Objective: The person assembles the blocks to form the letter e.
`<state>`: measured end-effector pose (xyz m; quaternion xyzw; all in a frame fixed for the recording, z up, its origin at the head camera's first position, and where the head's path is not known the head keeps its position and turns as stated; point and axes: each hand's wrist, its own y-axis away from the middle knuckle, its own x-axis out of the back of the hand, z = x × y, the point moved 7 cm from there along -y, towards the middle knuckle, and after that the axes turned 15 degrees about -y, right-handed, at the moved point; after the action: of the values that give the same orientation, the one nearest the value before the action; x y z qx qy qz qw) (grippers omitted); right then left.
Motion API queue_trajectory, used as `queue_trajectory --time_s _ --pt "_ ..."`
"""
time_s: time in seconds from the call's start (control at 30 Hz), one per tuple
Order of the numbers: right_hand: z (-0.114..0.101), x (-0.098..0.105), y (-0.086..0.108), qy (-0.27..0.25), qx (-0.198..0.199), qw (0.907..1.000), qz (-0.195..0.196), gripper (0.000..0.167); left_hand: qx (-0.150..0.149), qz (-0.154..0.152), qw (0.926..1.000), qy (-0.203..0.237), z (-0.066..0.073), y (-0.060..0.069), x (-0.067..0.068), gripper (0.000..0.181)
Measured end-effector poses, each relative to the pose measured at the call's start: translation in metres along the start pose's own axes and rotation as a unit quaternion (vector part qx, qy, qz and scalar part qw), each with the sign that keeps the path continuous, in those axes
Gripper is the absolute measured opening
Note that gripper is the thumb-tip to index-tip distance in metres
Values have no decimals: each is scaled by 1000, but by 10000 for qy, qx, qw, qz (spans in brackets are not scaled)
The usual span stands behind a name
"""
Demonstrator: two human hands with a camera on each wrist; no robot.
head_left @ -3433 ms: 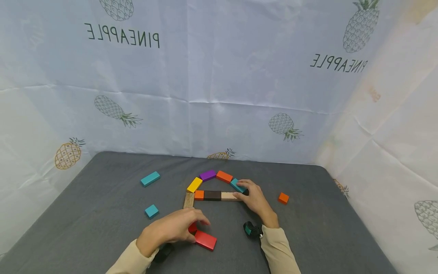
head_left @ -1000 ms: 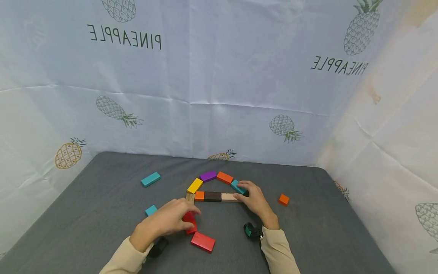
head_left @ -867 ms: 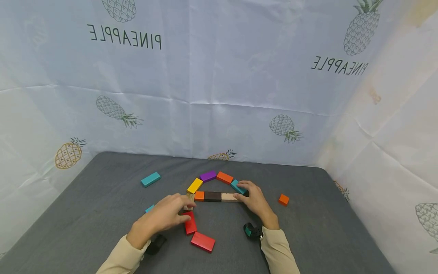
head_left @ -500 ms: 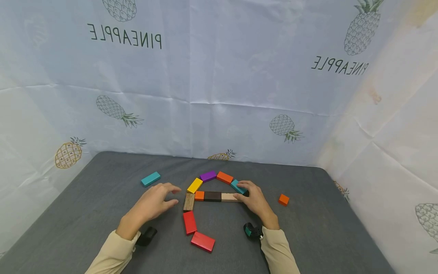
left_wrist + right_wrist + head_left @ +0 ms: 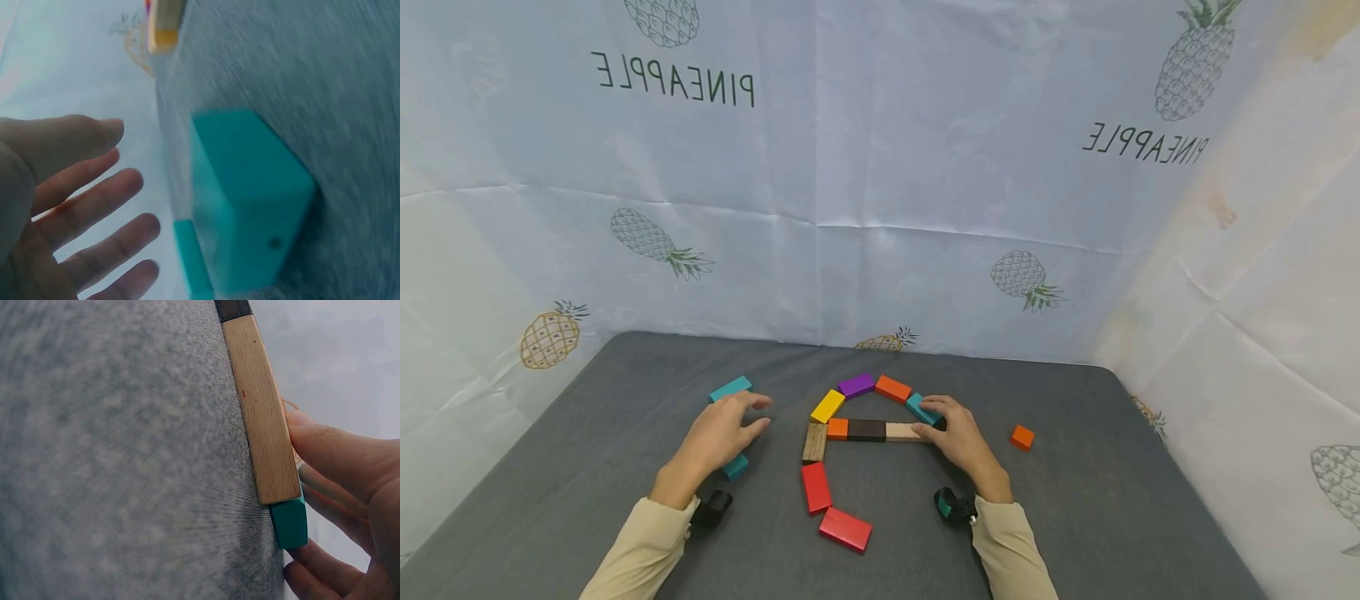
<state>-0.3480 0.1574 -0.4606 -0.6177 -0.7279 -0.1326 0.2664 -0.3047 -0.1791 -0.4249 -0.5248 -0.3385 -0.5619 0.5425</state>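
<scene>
Hovering half-spread, left hand (image 5: pixel 711 437) seemingly just above teal block (image 5: pixel 250 187).

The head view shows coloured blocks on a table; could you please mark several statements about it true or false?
1. The purple block lies between the yellow block and a long orange block. True.
2. The left hand grips the yellow block. False: it holds nothing.
3. A lone orange block lies right of the right hand. True.
4. The two red blocks lie beyond the purple block. False: they are on its near side.
</scene>
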Motion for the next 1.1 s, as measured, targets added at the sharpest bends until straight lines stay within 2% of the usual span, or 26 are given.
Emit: queue_trajectory --time_s 0.43,0.5,0.67,0.87,0.93,1.1 --pt "0 1 2 -47 11 10000 9 44 177 131 9982 -560 -36 -10 3 39" --pt "0 1 1 -38 28 10000 18 44 229 36 9983 -538 -40 -13 3 41" --pt "0 1 1 11 80 10000 -4 44 371 -426 9972 -486 -49 -16 -1 45" --pt "0 1 2 -25 135 9999 -10 44 389 -985 9933 -458 -54 -18 -6 41" --pt "0 1 2 7 164 9999 0 44 403 -1033 9930 -412 -53 -18 -6 36" --pt "0 1 1 -11 143 9999 2 44 353 -900 9944 -415 -51 -21 -7 12"
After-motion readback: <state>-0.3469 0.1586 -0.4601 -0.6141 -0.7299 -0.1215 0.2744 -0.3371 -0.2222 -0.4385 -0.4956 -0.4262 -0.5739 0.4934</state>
